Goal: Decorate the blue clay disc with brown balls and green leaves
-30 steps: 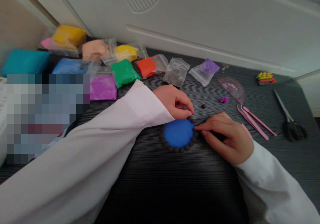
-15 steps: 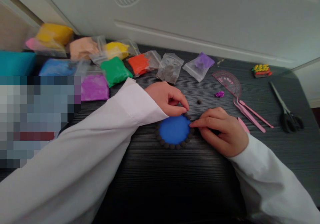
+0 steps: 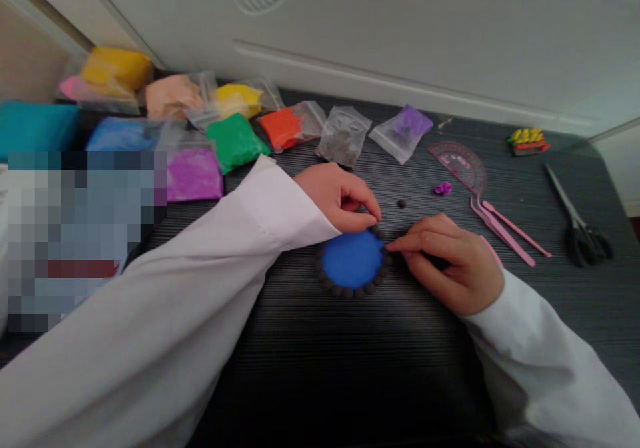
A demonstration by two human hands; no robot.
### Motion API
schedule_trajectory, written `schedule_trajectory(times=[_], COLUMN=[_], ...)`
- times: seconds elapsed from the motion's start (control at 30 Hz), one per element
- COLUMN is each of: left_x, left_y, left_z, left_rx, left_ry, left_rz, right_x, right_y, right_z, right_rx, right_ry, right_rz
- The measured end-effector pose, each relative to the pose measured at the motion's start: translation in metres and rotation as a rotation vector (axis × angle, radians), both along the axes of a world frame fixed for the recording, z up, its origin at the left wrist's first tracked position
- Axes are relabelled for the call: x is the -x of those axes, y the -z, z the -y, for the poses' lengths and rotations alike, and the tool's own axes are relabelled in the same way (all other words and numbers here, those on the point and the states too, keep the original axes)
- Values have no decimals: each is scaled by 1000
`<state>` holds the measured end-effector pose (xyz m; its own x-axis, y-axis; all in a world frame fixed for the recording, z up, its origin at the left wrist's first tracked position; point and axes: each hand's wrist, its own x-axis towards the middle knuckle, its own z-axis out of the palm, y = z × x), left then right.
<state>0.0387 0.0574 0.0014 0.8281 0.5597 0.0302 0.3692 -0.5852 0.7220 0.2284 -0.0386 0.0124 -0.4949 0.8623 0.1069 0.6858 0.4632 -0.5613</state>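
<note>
A flat blue clay disc (image 3: 353, 261) lies on the table, edged by a ring of small dark clay balls (image 3: 349, 293). My left hand (image 3: 343, 198) reaches over its far side, thumb and index fingertip pinched together at the upper right of the ring. What sits between those tips is hidden. From the right, my right hand (image 3: 447, 261) points its index finger onto the ring's right edge, with the thumb held lower and apart. One loose dark clay ball (image 3: 402, 203) lies just beyond the disc, and a crumpled purple clay piece (image 3: 443, 189) is further right.
Several clay bags line the back, among them a green bag (image 3: 237, 143) and a grey-brown bag (image 3: 344, 138). To the right lie a protractor (image 3: 463, 165), pink tweezers (image 3: 505, 235), scissors (image 3: 575, 225) and a small colourful clay model (image 3: 529, 141). A white panel (image 3: 400, 41) stands behind.
The whole view has shifted slightly, so everything sits a little further right. Both hands keep nearly the same pose at the ring.
</note>
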Motion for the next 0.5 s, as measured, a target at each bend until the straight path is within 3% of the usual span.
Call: schedule_trajectory(times=[0.5], left_x=[0], left_y=[3], left_z=[-1], left_rx=[-42], left_ry=[37], left_rz=[1], right_x=[4], right_y=[2], right_z=[-1], right_rx=[-27], right_ry=[60], right_rz=[25])
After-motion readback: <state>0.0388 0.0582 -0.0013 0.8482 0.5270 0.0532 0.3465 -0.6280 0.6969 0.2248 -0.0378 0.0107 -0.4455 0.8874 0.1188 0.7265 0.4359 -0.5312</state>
